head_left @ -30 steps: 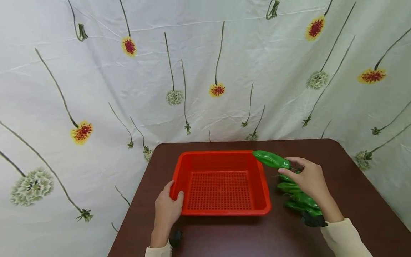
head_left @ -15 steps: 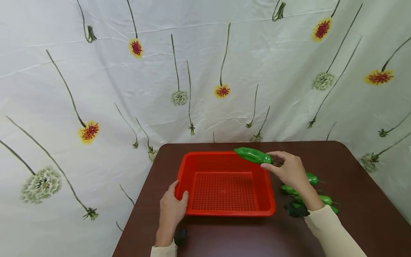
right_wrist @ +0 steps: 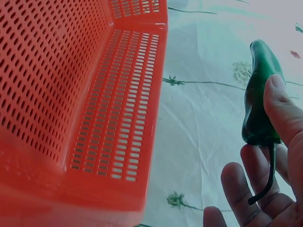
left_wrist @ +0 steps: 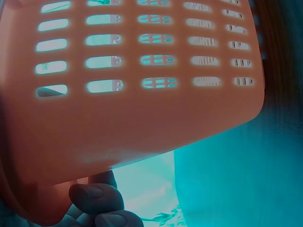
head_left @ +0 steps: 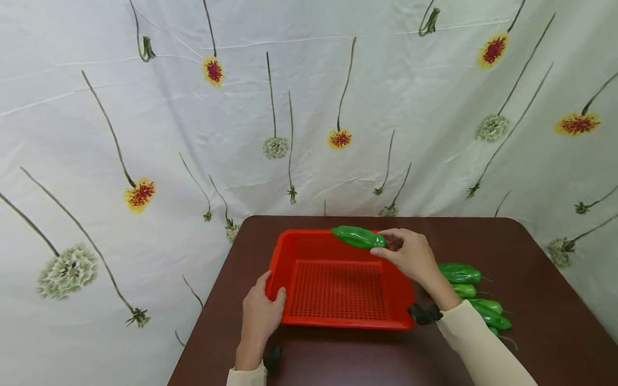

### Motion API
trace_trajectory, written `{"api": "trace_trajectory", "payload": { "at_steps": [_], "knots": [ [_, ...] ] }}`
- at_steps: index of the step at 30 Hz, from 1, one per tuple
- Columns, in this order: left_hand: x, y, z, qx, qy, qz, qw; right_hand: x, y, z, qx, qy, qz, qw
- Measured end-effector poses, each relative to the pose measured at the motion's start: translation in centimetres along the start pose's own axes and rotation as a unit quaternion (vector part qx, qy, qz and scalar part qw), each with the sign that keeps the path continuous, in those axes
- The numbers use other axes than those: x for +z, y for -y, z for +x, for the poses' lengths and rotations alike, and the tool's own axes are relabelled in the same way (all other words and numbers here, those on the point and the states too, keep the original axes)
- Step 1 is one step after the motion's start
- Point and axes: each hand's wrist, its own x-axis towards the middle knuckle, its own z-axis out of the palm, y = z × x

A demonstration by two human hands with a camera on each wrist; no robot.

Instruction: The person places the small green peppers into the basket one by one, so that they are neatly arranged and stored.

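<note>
My right hand (head_left: 409, 253) pinches a glossy green pepper (head_left: 358, 237) near its stem end, above the far right part of a red plastic basket (head_left: 338, 324). In the right wrist view the thumb lies along the pepper (right_wrist: 260, 99), and its dark curved stem hangs by the fingers. At the basket's left side my left hand (head_left: 260, 312) grips the rim, thumb on the inner side. The left wrist view shows fingertips (left_wrist: 97, 197) curled under the rim of the basket (left_wrist: 118, 127). The basket has a slotted floor and holds nothing.
Several green peppers (head_left: 461, 273) lie in a row on the dark brown table (head_left: 541, 321), right of the basket, partly behind the right forearm. A white cloth with printed flowers (head_left: 232, 118) hangs behind the table.
My right hand has carried the pepper leftward from beside the pepper row to over the basket. The left hand keeps its grip on the rim. The head view has shifted slightly.
</note>
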Motion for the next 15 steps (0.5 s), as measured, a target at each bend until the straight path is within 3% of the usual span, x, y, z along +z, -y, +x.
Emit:
{"api": "trace_trajectory", "payload": {
  "at_steps": [15],
  "knots": [
    [0.0, -0.2, 0.0, 0.006, -0.004, 0.012, 0.9999, 2.3, 0.9, 2.1, -0.005, 0.033, 0.019, 0.9993]
  ]
}}
